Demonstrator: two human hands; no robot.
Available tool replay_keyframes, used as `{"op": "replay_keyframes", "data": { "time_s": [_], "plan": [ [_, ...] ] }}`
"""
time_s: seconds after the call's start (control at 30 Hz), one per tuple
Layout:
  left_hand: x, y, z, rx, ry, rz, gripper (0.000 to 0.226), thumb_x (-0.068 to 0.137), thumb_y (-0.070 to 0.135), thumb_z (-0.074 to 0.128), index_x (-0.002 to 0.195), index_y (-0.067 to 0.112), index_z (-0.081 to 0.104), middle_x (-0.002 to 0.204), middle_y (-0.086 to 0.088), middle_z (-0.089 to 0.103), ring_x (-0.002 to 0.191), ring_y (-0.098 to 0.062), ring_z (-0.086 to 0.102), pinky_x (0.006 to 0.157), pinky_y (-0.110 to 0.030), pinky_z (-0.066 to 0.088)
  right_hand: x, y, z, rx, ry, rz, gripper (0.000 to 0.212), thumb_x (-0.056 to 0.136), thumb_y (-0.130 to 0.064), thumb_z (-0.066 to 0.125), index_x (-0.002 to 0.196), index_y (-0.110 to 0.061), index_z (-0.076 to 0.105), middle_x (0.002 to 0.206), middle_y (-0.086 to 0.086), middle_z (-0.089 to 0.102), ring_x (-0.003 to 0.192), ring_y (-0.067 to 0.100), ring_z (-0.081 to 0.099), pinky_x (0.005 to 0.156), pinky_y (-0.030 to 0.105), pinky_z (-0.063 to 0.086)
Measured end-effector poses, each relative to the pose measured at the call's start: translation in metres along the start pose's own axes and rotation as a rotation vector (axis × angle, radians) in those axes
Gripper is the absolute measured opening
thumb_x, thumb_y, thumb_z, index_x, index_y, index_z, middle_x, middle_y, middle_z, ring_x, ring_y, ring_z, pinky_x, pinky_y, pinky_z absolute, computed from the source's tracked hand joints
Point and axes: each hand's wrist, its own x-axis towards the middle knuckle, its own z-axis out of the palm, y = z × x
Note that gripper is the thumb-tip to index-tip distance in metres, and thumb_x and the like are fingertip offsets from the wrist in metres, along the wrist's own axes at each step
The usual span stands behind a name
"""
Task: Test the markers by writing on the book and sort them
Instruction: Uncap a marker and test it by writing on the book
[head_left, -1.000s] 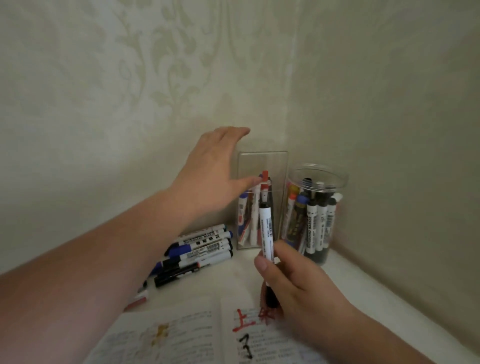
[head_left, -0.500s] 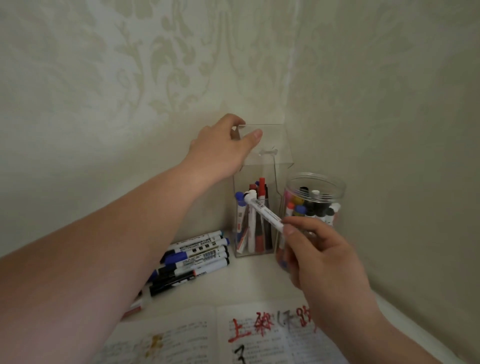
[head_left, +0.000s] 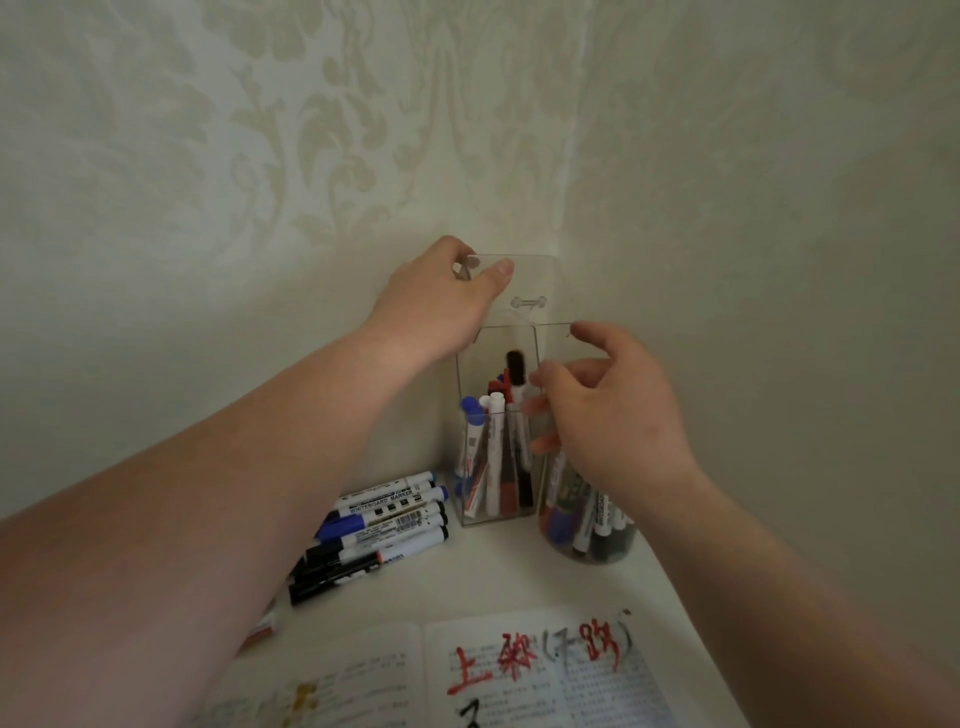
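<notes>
Your left hand (head_left: 441, 301) pinches the top edge of the flap (head_left: 535, 278) on the clear box (head_left: 469, 358), just above the middle of the frame, with the thumb on the front and the fingers showing through from behind. Your right hand (head_left: 613, 415) hovers at the box's right rim, right of centre, its fingers loosely curled, apart and gripping nothing. The box stands upright in the corner of the patterned wall (head_left: 260, 156). Inside it, markers (head_left: 496, 447) with blue, white and red ends stand or lean, and one black-tipped marker (head_left: 516, 370) rises above the rest. Just right of the box, largely behind your right hand, a round clear jar (head_left: 602, 540) holds more white-barrelled markers with blue and black ends. Left of the box, a pile (head_left: 384, 519) of loose markers lies side by side on the white table (head_left: 493, 571). The open book (head_left: 519, 686) lies at bottom centre, with red characters and a black stroke on its right page.
</notes>
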Motion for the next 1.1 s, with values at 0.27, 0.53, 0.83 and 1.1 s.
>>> {"op": "replay_keyframes", "data": {
  "time_s": [0.27,0.53,0.83,1.1],
  "plan": [
    [-0.014,-0.004,-0.001,0.032,-0.044,0.023,0.045,0.095,0.055,0.057,0.125,0.022,0.057,0.106,0.008,0.061,0.098,-0.013,0.059,0.084,-0.031,0.048,-0.001,0.016,-0.037,-0.202,0.256,-0.261,0.019,0.094,-0.012,0.067,0.088,-0.031,0.068,0.072,-0.01,0.069,0.064,-0.004,0.064,0.055,0.01,0.05],
    [-0.04,-0.031,0.008,0.075,-0.046,0.156,0.048,0.089,0.042,0.072,0.131,0.023,0.059,0.128,0.008,0.053,0.106,-0.011,0.054,0.095,-0.029,0.045,0.041,0.006,-0.08,-0.685,0.02,-0.07,0.003,0.089,-0.021,0.075,0.088,-0.021,0.078,0.073,-0.011,0.067,0.062,-0.002,0.056,0.051,0.012,0.04],
    [-0.099,-0.029,0.001,-0.077,0.132,0.199,0.037,0.089,0.032,0.07,0.123,0.028,0.056,0.116,0.012,0.052,0.094,-0.005,0.055,0.078,-0.014,0.042,0.046,-0.016,-0.067,-0.951,-0.317,0.062,0.047,0.099,-0.05,0.053,0.086,-0.01,0.074,0.05,-0.002,0.063,0.035,0.01,0.05,0.041,0.018,0.035],
    [-0.189,-0.036,0.016,-0.158,-0.23,0.19,0.028,0.092,0.02,0.069,0.102,0.043,0.055,0.103,0.023,0.057,0.091,-0.006,0.056,0.073,-0.015,0.045,0.042,-0.017,-0.067,-0.934,-0.525,0.055,0.023,0.096,-0.039,0.064,0.089,-0.022,0.077,0.068,0.002,0.069,0.038,0.013,0.052,0.047,0.025,0.039]
  ]
}}
